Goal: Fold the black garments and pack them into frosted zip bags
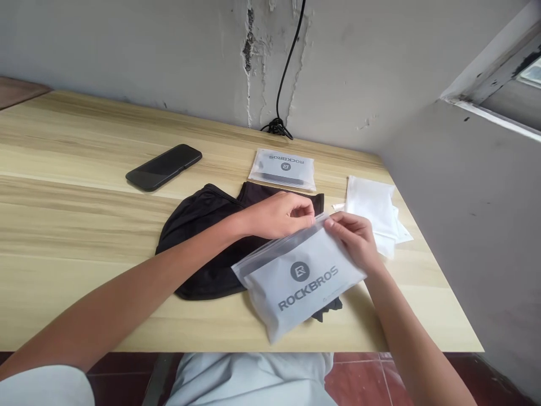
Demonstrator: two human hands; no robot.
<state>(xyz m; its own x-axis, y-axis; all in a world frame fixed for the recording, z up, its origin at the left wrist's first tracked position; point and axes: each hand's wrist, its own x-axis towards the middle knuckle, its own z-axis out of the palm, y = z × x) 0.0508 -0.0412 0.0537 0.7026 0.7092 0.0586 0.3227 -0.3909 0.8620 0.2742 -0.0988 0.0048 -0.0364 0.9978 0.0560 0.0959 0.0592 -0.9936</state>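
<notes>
ROCKBROS zip pouch (pixel 298 282) is clamped at its top edge by right-hand fingers (pixel 338 225); left-hand fingers (pixel 302 211) are pressed together on that edge, above black fabric (pixel 203 242).

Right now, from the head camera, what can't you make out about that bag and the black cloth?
Head view:
- Part of the top edge of the frosted ROCKBROS bag: covered by the left hand and right hand.
- The bag's contents: hidden by its frosted film.
- Small print below the logo: too small to read.
- Full shape of the black cloth: covered by the bag and left arm.
</notes>
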